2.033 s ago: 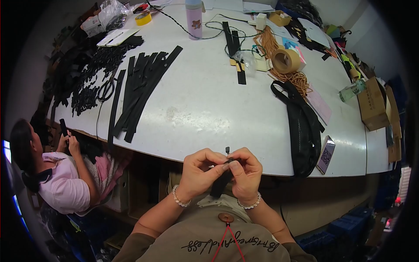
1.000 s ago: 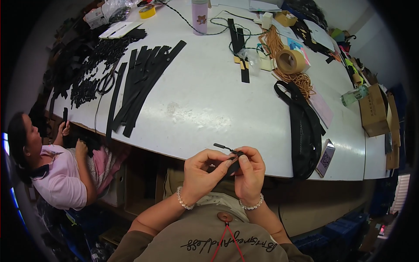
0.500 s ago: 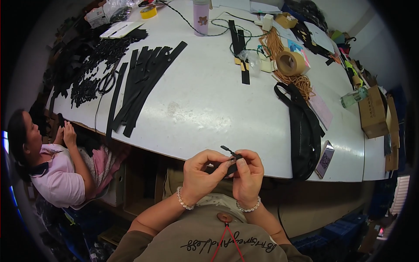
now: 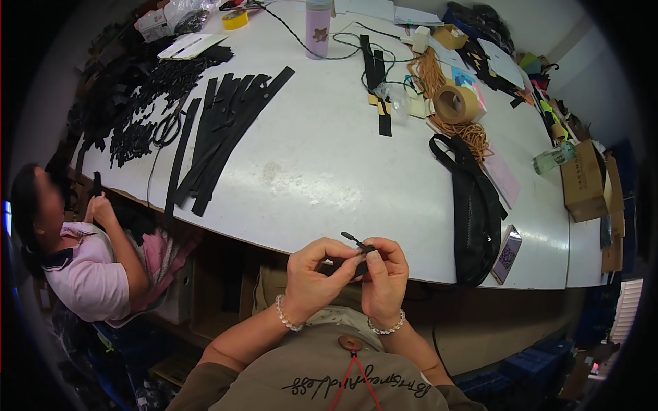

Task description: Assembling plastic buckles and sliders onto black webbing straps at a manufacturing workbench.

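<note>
My left hand [image 4: 314, 277] and my right hand [image 4: 385, 277] meet just in front of the white table's [image 4: 329, 171] near edge. Both pinch a small black zipper piece [image 4: 358, 244], its thin end sticking up to the left between my fingertips. A dark strip hangs below the fingers, mostly hidden by them. Each wrist wears a bead bracelet.
Long black zipper strips [image 4: 223, 130] and a heap of small black parts [image 4: 137, 109] lie at the left. A black bag [image 4: 476, 212], a phone [image 4: 507, 253], a tape roll [image 4: 456, 103], orange cord, a bottle [image 4: 318, 27] and cardboard boxes [image 4: 582, 181] are at the right. A seated person [image 4: 75, 260] works at the left.
The black piece went from upright to lying sideways between my fingertips, and my hands lowered slightly. The person at the left shifted their hands.
</note>
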Motion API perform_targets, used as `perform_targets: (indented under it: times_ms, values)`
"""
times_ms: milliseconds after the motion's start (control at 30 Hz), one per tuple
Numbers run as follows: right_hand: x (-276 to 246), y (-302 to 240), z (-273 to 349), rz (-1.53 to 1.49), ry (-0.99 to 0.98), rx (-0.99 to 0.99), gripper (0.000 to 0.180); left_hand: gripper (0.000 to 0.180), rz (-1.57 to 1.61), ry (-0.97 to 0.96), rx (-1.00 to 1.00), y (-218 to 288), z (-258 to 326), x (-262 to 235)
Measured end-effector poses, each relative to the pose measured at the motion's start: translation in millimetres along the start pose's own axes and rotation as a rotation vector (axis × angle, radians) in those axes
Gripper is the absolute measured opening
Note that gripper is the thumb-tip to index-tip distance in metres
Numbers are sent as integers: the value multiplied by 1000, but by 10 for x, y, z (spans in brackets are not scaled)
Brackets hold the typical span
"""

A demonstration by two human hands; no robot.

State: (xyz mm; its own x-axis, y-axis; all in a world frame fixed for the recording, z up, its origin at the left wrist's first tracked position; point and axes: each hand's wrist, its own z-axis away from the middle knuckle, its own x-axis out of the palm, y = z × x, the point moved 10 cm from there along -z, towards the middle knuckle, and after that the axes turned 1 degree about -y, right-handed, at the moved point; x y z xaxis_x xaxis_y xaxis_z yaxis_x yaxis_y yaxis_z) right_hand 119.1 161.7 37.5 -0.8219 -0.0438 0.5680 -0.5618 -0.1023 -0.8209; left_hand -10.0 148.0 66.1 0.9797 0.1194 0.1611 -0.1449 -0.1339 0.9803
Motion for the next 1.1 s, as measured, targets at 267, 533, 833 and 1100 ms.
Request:
perform_targets:
  times_ms: [267, 533, 833, 1100]
  values:
    - [29, -34, -2, 28, -23, -8, 16, 10, 87, 28, -89, -76, 10, 1]
    - [30, -23, 32, 57, 0, -27, 15, 10, 141, 56, -108, -177, 35, 0]
    - [149, -341, 93, 444, -97, -395, 18, 9, 227, 24, -117, -205, 68, 6]
    - [159, -408, 153, 606, -99, -530, 19, 9, 263, 5, -101, -263, 94, -3]
